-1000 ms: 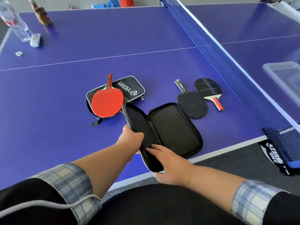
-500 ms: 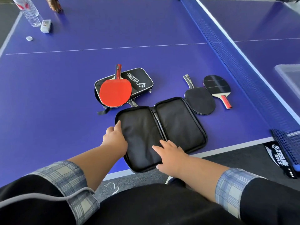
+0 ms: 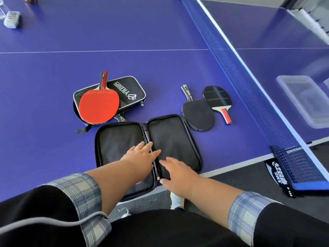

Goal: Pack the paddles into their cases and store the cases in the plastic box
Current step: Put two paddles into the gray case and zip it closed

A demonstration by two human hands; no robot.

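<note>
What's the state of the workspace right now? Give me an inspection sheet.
Surface: blue table, with the net across it.
Job's things: open case lies flat at the near edge, nothing in it; red paddle rests on the shut case; black paddle and striped paddle lie side by side right of the open case; box beyond the net, looks empty.
Clutter: grey object at the far left.
Hands: left hand and right hand rest flat on the open case, holding nothing.
Cables: grey cord over the left sleeve.
Surroundings: dark floor below the table edge.
</note>
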